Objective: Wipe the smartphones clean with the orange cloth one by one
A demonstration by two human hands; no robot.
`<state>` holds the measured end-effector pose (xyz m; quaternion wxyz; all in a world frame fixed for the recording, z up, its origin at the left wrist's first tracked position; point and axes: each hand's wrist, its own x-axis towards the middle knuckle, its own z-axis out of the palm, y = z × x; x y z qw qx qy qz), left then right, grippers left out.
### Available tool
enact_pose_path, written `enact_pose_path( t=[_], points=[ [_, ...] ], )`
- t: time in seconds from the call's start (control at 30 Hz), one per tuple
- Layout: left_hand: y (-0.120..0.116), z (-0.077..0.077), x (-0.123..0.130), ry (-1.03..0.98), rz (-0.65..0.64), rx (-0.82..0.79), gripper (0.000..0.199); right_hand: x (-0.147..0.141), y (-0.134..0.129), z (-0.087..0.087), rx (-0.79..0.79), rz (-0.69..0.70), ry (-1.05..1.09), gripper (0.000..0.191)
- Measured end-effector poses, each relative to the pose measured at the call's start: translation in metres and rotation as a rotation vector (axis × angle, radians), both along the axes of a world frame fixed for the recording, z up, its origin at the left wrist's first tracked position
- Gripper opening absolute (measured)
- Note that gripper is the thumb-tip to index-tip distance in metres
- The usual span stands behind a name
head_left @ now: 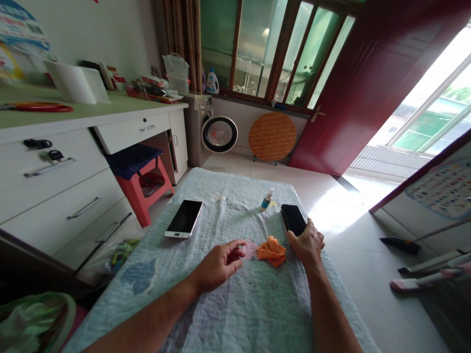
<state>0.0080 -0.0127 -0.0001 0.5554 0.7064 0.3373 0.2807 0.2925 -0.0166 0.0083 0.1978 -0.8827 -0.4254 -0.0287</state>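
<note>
A dark phone (293, 218) lies on the right side of the cloth-covered table (221, 215), with my right hand (308, 242) closed around its near end, thumb and fingers at opposite edges. My left hand (222, 264) hovers near the middle, fingers loosely curled and apart, holding nothing. Between my hands sits a crumpled orange cloth (271, 251). A white-framed phone (184, 218) with a black screen lies at the left. Beyond the orange cloth stands a small spray bottle (267, 200), upright, with a blue label.
At the left is a white desk (128, 115) with a paper roll (73, 81). A red stool (143, 189) stands below it. Behind are a washing machine (198, 127) with its door open and a round wooden board (273, 137). A bin (68, 314) is at lower left.
</note>
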Motion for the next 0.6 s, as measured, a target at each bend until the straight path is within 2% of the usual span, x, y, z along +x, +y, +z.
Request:
enact_pose_path(
  t=[0.37, 0.6],
  points=[
    [0.0002, -0.0034, 0.0004, 0.0, -0.008, 0.021, 0.043, -0.0018, -0.0001, -0.0018, -0.081, -0.003, -0.035, 0.087],
    [0.0, -0.0037, -0.0002, 0.03, 0.011, 0.104, 0.04, -0.0005, 0.0009, -0.0061, -0.049, -0.026, -0.047, 0.081]
  ],
)
